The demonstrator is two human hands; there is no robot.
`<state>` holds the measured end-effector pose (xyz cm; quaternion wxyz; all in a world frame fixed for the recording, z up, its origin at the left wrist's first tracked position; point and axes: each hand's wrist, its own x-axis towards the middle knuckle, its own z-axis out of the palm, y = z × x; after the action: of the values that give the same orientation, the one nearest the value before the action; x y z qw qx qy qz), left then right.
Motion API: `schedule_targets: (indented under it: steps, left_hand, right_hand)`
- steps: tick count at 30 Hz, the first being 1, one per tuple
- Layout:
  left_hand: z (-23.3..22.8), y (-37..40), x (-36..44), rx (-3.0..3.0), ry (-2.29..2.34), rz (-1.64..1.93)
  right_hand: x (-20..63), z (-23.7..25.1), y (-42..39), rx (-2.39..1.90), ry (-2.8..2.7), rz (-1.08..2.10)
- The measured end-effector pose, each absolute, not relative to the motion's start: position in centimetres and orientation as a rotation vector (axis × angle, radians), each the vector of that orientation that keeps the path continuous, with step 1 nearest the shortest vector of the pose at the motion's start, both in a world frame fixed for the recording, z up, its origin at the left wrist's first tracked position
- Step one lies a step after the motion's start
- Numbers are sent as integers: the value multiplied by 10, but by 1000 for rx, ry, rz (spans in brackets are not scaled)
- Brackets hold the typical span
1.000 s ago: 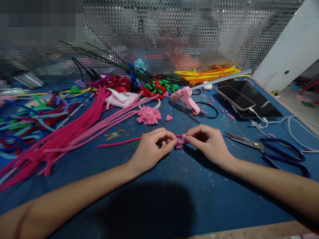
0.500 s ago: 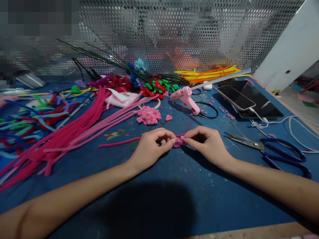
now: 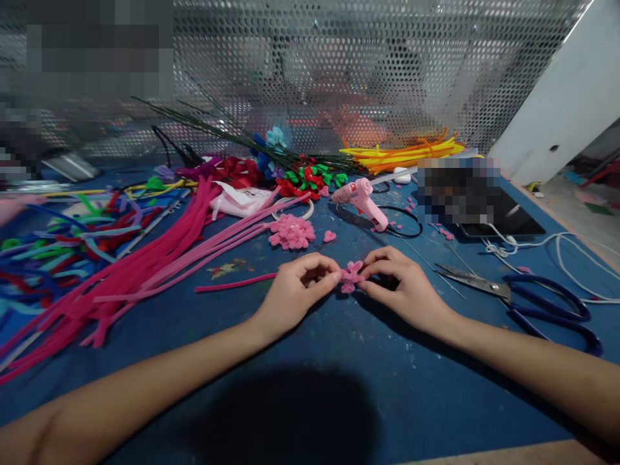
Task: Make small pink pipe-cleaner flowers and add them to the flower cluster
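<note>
Left hand (image 3: 303, 287): thumb and forefinger pinching the left edge of a small pink flower (image 3: 351, 276). Right hand (image 3: 404, 284): thumb and forefinger at the flower's right edge, slightly parted; can't tell if they grip. So flower sits between both sets of fingertips, just above the blue table (image 3: 411, 394).

Magenta strip (image 3: 237, 284) runs out left of the left hand, other end hidden behind it. Just beyond the hands: pink heart piece (image 3: 329, 237), with a fuller pink flower (image 3: 291, 232) beyond the left hand. Pink glue gun (image 3: 371, 213) further out, ahead of the right hand. Scissors (image 3: 504, 290), blue handles, right of the right hand. Magenta bundle (image 3: 159, 252) well left of the left hand. Far side: yellow-orange stems (image 3: 407, 155), then perforated metal panel (image 3: 314, 84).
</note>
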<state>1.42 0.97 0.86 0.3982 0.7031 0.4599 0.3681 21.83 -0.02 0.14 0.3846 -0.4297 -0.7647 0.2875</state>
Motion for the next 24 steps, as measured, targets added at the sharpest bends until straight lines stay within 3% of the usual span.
schedule_targets:
  steps: [8, 15, 24]
  left_hand:
    - [12, 5, 17, 1806, 1200, 856]
    - [22, -4, 13, 2054, 1225, 531]
    - [3, 3, -4, 3081, 772, 633]
  right_hand:
    - [219, 2, -1, -1108, -1894, 766]
    - [227, 9, -12, -1179, -2051, 823]
    - [253, 6, -11, -1026, -2408, 523]
